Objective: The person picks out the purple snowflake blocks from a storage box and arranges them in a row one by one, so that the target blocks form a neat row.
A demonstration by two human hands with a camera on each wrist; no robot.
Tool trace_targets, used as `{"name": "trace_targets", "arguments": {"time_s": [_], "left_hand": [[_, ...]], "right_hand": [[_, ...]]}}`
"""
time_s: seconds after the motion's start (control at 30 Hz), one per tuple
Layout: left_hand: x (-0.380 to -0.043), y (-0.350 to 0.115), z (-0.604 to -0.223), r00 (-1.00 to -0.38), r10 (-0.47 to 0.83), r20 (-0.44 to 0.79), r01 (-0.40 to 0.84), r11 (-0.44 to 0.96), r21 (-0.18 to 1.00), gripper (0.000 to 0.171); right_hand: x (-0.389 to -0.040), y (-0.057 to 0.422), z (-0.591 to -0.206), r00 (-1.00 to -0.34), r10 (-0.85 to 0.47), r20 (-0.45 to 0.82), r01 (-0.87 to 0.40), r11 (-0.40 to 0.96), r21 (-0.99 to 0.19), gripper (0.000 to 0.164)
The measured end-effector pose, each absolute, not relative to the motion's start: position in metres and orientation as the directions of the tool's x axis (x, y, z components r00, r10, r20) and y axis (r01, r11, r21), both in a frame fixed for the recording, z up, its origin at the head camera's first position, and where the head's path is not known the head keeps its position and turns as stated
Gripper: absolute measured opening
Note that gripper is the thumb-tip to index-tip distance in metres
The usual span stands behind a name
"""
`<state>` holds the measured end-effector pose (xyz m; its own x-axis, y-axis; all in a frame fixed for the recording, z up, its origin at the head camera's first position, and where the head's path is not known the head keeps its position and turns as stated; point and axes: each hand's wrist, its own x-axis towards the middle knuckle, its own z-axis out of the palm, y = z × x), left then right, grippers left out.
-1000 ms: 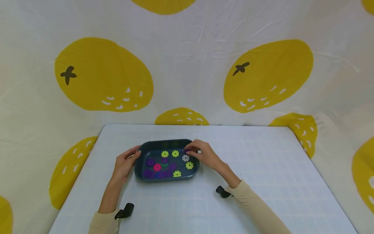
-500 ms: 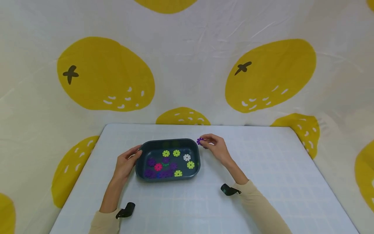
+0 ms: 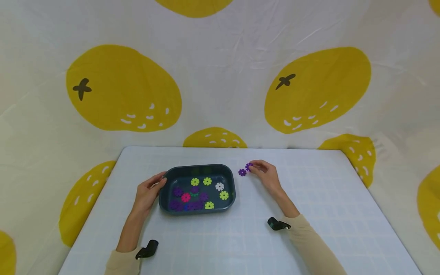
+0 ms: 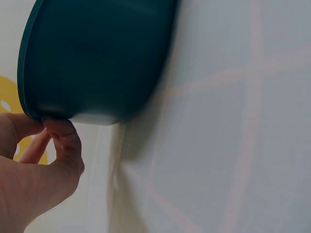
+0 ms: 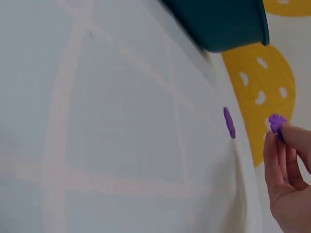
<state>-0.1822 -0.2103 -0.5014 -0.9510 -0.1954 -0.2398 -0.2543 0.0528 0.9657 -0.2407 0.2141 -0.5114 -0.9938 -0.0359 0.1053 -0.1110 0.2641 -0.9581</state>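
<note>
My left hand point(image 3: 146, 194) grips the upper left rim of a dark teal tray point(image 3: 231, 208), thumb and fingers pinching the edge, as the left wrist view also shows. Inside the tray lie several notched plastic discs in purple, yellow, pink, green, blue and white, such as the pink disc point(image 3: 185, 197) and the white disc point(image 3: 219, 186). Right of the tray, my right hand point(image 3: 269, 178) pinches a purple notched disc point(image 5: 277, 122) between thumb and fingertips. A second purple disc point(image 3: 242, 172) lies on the table between the tray and that hand.
A white table with a faint checked cloth point(image 3: 213, 244) bears everything. Behind it hangs a pale curtain point(image 3: 220, 76) printed with large yellow fruits. A black wrist camera point(image 3: 277, 224) sits on the right sleeve, another black wrist camera point(image 3: 148, 249) on the left.
My right hand has moved from over the tray out to the right, carrying purple discs. One of them now lies on the table; the other stays pinched. The left hand has held still.
</note>
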Motion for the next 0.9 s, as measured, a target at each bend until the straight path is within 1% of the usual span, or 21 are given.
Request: {"name": "trace_targets", "arguments": {"time_s": [0.13,0.37,0.57,0.7,0.8,0.9], "left_hand": [[-0.181,-0.210,-0.501,-0.956,-0.189,-0.226,-0.242,0.067,0.968,0.051],[-0.181,-0.211,-0.504,-0.953,-0.198,-0.230,-0.248,0.071,0.966,0.050],[-0.181,-0.211,-0.506,-0.953,-0.201,-0.225,-0.243,0.072,0.967,0.049],[-0.181,-0.210,-0.504,-0.955,-0.200,-0.221,-0.240,0.076,0.968,0.049],[-0.181,-0.210,-0.503,-0.954,-0.201,-0.220,-0.241,0.085,0.967,0.050],[-0.181,-0.209,-0.503,-0.951,-0.201,-0.233,-0.254,0.082,0.964,0.050]], "right_hand": [[-0.244,0.224,-0.524,-0.995,0.005,0.102,-0.095,0.315,-0.944,0.029],[-0.244,0.229,-0.528,-0.997,0.041,0.062,-0.040,0.397,-0.917,0.024],[-0.247,0.230,-0.532,-0.999,0.022,0.049,-0.032,0.481,-0.876,0.024],[-0.248,0.228,-0.532,-0.996,-0.011,0.089,-0.082,0.529,-0.845,0.021],[-0.249,0.226,-0.532,-0.988,-0.053,0.143,-0.148,0.559,-0.816,0.020],[-0.248,0.224,-0.533,-0.983,-0.073,0.169,-0.179,0.581,-0.794,0.019]]}}
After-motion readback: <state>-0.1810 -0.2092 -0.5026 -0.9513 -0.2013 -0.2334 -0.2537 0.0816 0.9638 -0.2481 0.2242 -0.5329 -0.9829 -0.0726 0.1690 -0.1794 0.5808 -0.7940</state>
